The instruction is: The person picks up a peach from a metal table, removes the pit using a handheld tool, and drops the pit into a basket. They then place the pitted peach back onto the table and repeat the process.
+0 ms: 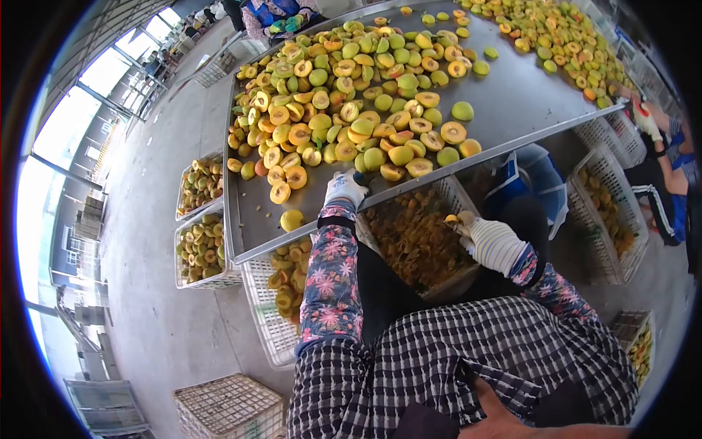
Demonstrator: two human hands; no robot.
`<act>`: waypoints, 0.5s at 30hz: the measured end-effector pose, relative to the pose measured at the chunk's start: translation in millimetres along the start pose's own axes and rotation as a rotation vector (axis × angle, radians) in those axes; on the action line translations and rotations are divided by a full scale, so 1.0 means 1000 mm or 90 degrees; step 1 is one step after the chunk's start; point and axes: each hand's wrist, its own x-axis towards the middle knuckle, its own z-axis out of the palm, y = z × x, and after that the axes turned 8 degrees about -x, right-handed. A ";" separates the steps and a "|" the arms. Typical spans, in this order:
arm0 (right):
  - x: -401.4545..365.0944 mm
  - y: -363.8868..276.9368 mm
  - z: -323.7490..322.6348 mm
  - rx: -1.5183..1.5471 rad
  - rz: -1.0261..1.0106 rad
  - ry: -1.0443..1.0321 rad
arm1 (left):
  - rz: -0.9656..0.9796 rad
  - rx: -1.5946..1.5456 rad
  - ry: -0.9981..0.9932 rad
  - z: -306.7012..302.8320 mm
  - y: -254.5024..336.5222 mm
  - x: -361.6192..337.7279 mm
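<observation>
My left hand [344, 189], in a white glove with blue print, is at the near rim of the metal table [409, 184], touching or close to the peach halves [373, 157]. A dark patch shows by its fingertips; what the fingers do is hidden. My right hand [488, 240], in a striped knit glove, is closed around a small yellow-orange piece of fruit [452, 219]. It is over the right side of a crate of brown-orange scraps [415, 238], which stands below the table edge between my legs.
Crates of fruit halves [200, 250] stand left of the table, another [287, 282] by my left arm. A blue bin [537, 183] and a scrap crate [607, 208] are right. Co-workers [281, 18] stand around the table. A bare hand [497, 421] shows at the bottom.
</observation>
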 end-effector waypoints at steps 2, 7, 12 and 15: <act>-0.002 0.005 0.003 0.001 -0.004 0.004 | -0.016 -0.022 -0.071 0.003 0.000 0.013; -0.002 0.012 0.001 0.057 -0.026 0.052 | 0.115 -0.386 -0.055 -0.022 0.023 -0.052; 0.006 0.004 -0.016 0.031 -0.014 0.028 | 0.366 -0.217 -0.036 -0.026 0.044 -0.106; 0.007 0.008 -0.009 0.115 -0.018 0.057 | 0.212 -0.344 -0.082 -0.037 0.059 -0.104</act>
